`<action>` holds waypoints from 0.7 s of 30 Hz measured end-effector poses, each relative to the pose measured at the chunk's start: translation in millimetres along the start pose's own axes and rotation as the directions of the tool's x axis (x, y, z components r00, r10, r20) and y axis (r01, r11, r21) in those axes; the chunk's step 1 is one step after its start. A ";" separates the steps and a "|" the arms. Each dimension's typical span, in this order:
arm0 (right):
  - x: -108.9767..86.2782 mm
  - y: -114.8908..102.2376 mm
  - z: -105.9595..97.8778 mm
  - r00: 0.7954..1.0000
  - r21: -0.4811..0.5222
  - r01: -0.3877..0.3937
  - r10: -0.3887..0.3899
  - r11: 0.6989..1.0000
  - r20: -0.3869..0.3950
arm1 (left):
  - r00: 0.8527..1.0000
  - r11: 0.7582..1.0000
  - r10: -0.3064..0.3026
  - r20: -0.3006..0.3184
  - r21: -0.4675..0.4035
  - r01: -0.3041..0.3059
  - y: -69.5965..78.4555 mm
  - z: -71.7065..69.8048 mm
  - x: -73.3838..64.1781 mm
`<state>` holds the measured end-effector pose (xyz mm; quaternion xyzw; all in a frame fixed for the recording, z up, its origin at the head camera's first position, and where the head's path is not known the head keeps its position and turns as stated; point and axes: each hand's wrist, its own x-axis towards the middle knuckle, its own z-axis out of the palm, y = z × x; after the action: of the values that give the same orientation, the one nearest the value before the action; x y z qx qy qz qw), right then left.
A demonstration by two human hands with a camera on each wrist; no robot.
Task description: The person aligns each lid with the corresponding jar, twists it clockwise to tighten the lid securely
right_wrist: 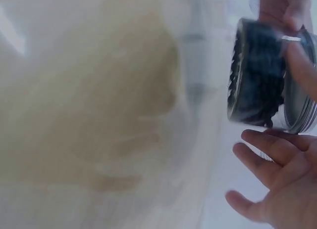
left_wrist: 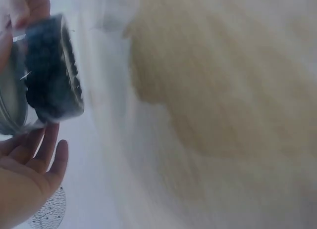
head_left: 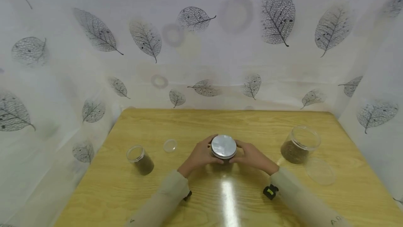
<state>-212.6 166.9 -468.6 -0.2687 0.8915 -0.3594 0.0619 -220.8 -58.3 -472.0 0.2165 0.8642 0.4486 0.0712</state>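
There it was, mid-table, the silver-topped jar (head_left: 223,146), and I had both hands round it: left hand (head_left: 201,155) at nine o'clock, right hand (head_left: 252,155) at three, each pinching a side between thumb and fingers. Up on my wrist views, fingers spread, the outermost off the wall! Whether the base met the table (head_left: 182,125), I couldn't tell. The wall looked clear, stiff and smooth, so I reckoned it slippery; the dark filling (right_wrist: 262,73) sat low, so I judged it bottom-heavy but modest in weight. Glass or plastic? No telling; I'd have called it fragile. Best hold, to my mind: round the filled body, thumbs at six. Outward I went: at nine, a small clear disc (head_left: 170,146); farther out, between eight and nine, an uncovered narrow jar (head_left: 145,165). Over at three, a wide jar (head_left: 294,153), uncovered too, a large clear disc (head_left: 320,171) just beside it towards four. That wide jar, near my right sleeve (head_left: 288,183), looked the likeliest obstacle. Leaf-print sheeting (head_left: 201,55) rose at twelve.
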 end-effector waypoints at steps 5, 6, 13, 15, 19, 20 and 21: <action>22.7 9.4 -13.4 0.999 0.071 -0.035 0.037 0.997 -0.027 | 0.996 0.999 0.000 -0.084 -0.053 -0.005 -4.6 0.9 31.6; 27.1 12.1 -15.2 0.998 0.074 -0.044 0.047 0.996 -0.037 | 0.995 0.998 0.005 -0.095 -0.060 -0.010 -6.4 1.3 38.0; 53.1 33.2 -20.2 0.993 0.110 -0.082 0.090 0.990 -0.070 | 0.990 0.996 0.007 -0.137 -0.086 -0.019 -20.9 5.7 72.8; 57.8 37.6 -20.4 0.993 0.111 -0.089 0.096 0.990 -0.065 | 0.989 0.994 0.006 -0.146 -0.109 -0.022 -24.1 6.5 78.5; 63.7 43.3 -20.4 0.992 0.137 -0.107 0.116 0.985 -0.058 | 0.987 0.988 0.004 -0.158 -0.151 -0.028 -29.6 8.3 86.7; 64.8 44.6 -20.3 0.992 0.136 -0.106 0.114 0.985 -0.057 | 0.987 0.987 0.002 -0.159 -0.157 -0.028 -30.9 8.8 88.4; 65.7 45.7 -20.3 0.991 0.139 -0.109 0.118 0.984 -0.057 | 0.987 0.986 0.003 -0.160 -0.166 -0.030 -31.8 9.2 89.9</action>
<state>-294.3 172.0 -479.1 -0.2006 0.8804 -0.4237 0.0716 -308.3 -28.0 -496.6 0.1802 0.8244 0.5363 0.0162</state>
